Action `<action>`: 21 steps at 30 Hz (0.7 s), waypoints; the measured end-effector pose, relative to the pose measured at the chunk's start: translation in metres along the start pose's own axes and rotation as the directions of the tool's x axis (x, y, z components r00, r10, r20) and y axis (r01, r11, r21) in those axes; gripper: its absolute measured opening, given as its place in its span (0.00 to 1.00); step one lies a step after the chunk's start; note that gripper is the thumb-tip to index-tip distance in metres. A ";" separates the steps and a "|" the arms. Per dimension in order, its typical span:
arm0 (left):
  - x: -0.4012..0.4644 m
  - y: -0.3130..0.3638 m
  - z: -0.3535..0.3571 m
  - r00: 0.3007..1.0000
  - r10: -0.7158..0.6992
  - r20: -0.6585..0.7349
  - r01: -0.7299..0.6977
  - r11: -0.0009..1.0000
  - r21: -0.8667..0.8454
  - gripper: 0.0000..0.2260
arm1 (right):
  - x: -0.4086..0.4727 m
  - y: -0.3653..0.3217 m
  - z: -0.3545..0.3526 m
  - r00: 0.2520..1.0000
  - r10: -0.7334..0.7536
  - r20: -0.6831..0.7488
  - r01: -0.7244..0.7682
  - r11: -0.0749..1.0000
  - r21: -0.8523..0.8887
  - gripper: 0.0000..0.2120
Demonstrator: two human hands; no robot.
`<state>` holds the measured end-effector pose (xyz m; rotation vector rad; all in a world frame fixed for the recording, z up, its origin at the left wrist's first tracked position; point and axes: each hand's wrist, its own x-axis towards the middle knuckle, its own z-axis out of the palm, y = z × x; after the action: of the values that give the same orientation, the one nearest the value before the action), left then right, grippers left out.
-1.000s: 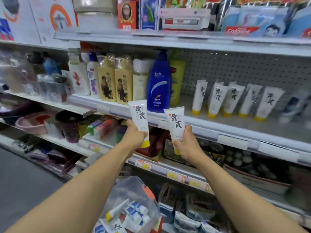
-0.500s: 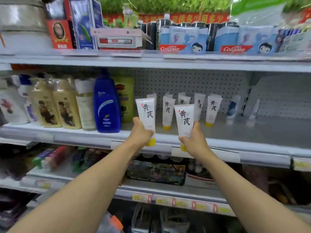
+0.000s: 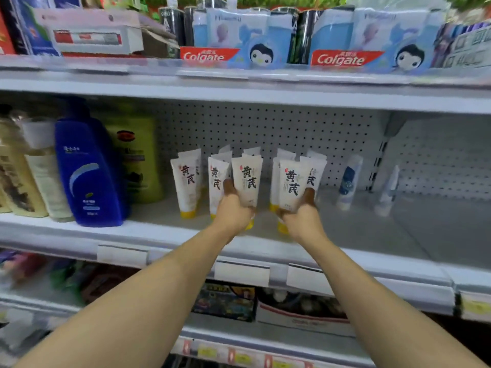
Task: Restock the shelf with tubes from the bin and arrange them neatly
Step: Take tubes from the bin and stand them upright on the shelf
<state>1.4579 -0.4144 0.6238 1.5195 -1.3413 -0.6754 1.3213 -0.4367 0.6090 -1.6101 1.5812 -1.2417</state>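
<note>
Left hand (image 3: 230,214): we grip a tube (image 3: 247,179) upright, fingers curled round it.
Right hand (image 3: 303,221): we grip another tube (image 3: 291,181).
Shelf (image 3: 372,229): more tubes (image 3: 186,187) standing.

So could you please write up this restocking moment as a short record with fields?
Setting: store shelf with a pegboard back
Left hand: grips a white tube with a yellow cap, upright, cap down
Right hand: grips a matching tube, also cap down
Already on shelf: row of the same tubes standing cap down, behind and beside the held ones
Left neighbours: blue bottle, green bottle
Right neighbours: two other small tubes
Shelf above: Colgate boxes
Bin: not in view
</note>
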 end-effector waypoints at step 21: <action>0.039 -0.021 0.042 0.986 -0.079 -0.143 0.099 0.985 0.138 0.31 | 0.025 0.021 0.017 0.997 0.049 0.057 -0.041 0.989 -0.140 0.28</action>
<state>1.4390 -0.4652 0.5963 1.7195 -1.2454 -0.5277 1.3237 -0.4680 0.5895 -1.6706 1.6886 -1.0702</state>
